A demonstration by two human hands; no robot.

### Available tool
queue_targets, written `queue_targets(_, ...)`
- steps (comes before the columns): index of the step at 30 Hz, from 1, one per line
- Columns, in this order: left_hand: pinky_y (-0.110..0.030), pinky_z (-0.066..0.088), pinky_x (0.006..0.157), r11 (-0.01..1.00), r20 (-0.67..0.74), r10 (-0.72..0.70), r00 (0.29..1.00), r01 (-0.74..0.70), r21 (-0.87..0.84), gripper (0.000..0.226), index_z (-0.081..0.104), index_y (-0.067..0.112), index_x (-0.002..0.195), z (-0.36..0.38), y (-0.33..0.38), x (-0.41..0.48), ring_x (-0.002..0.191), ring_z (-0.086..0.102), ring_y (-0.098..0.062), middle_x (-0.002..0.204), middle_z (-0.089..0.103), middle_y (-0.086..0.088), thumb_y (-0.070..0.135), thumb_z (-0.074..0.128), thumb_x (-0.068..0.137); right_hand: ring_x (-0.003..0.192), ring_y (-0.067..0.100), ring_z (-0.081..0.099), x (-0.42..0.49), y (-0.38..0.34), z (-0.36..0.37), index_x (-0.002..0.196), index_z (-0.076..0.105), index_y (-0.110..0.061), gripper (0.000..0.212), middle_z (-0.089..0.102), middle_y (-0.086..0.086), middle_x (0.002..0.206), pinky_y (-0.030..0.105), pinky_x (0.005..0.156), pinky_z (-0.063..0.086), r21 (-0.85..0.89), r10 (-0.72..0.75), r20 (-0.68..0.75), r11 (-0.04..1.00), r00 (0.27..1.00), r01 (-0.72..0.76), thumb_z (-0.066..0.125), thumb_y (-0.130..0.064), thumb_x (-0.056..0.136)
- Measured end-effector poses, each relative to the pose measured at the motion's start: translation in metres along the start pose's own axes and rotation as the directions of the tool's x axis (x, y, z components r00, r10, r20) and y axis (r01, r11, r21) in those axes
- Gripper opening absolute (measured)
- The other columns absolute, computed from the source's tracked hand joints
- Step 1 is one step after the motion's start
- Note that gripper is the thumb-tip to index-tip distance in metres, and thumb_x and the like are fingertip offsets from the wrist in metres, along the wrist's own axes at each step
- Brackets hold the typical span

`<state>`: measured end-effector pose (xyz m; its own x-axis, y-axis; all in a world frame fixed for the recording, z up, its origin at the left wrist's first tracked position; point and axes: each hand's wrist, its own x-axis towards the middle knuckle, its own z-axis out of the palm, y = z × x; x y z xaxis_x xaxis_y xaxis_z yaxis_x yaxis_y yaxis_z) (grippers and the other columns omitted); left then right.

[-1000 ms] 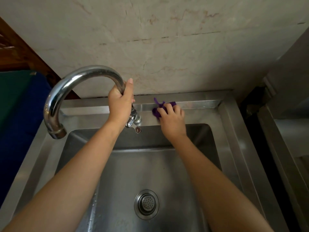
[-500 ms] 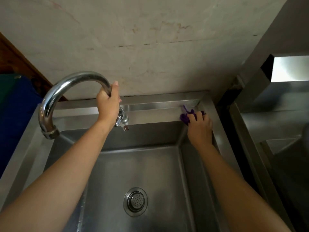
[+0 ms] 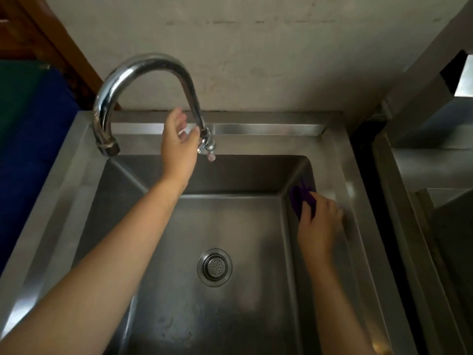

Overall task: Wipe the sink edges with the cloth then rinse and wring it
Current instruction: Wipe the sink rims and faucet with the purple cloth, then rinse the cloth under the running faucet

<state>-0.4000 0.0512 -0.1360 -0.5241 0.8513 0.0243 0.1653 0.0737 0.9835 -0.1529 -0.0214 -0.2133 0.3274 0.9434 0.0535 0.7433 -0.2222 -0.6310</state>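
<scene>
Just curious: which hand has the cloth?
The right hand, pressing the purple cloth against the sink's right edge; the left hand holds nothing, open beside the tap.

Open: sink basin (image 3: 256, 226) around drain (image 3: 214, 267), passable. Far-left rim: faucet (image 3: 143, 64) arches over, left hand (image 3: 179, 147) just beside its riser. Right rim: right hand (image 3: 320, 224) gripping cloth (image 3: 298, 201). Far side: wall (image 3: 281, 60).

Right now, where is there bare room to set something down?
Free: basin floor around the drain; left rim beside the spout; back ledge right of the tap base. Crowded: tap base, at the left hand; right rim, where the right hand holds the cloth.
</scene>
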Motion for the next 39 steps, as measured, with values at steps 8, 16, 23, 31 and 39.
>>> queue_targets(8,-0.032,0.049,0.076,0.711,0.365,-0.667,0.650,0.702,0.048,0.020,0.061,0.020,0.097,-0.050,-0.111,-0.098,0.088,0.062,-0.020,0.098,0.067,-0.006,0.033,0.045,0.097,0.093,0.021,0.059,-0.059,-0.072,0.085,0.096,0.055,-0.016,0.014,0.062,0.011,0.102,0.033,0.081,0.047,0.592,0.280,0.658,0.382,0.699,-0.710,0.042,-0.014,0.098)
queue_targets(16,-0.030,0.057,0.055,0.417,0.339,-0.776,0.532,0.836,-0.357,0.034,0.053,0.017,0.123,-0.083,-0.184,-0.085,0.079,0.070,-0.018,0.094,0.072,-0.004,0.033,0.054,0.093,0.099,0.017,0.054,-0.047,-0.097,0.138,0.120,0.055,-0.007,0.037,0.059,0.003,0.114,0.032,0.090,0.044,0.267,0.075,0.724,0.886,0.686,-0.379,0.037,-0.032,0.099)
queue_targets(23,-0.043,0.050,0.089,0.347,0.321,-0.765,0.558,0.777,-0.526,0.032,0.060,0.016,0.116,-0.094,-0.215,-0.064,0.085,0.068,-0.022,0.094,0.074,-0.005,0.037,0.053,0.092,0.062,0.014,0.059,0.021,-0.150,0.112,0.103,0.062,-0.014,0.061,0.073,0.005,0.085,0.028,0.060,0.046,0.437,0.041,0.632,0.806,0.774,-0.399,0.028,-0.062,0.092)
queue_targets(31,-0.037,0.059,0.067,0.359,0.254,-0.756,0.603,0.707,-0.609,0.043,0.045,0.015,0.136,-0.093,-0.234,-0.059,0.094,0.064,-0.023,0.115,0.062,-0.009,0.026,0.051,0.095,0.049,0.008,0.048,0.017,-0.167,0.148,0.092,0.053,-0.015,0.033,0.062,0.001,0.075,0.022,0.045,0.039,0.662,0.068,0.510,0.606,0.858,-0.441,0.048,-0.047,0.092)
queue_targets(39,-0.049,0.043,0.100,0.285,0.256,-0.715,0.651,0.605,-0.744,0.016,0.061,0.017,0.105,-0.097,-0.258,-0.053,0.102,0.061,-0.028,0.095,0.074,-0.008,0.025,0.050,0.096,0.049,0.009,0.045,0.015,-0.180,0.162,0.094,0.050,-0.008,0.020,0.054,0.005,0.078,0.020,0.046,0.042,0.908,0.174,0.262,0.289,0.949,-0.304,0.062,-0.022,0.089)
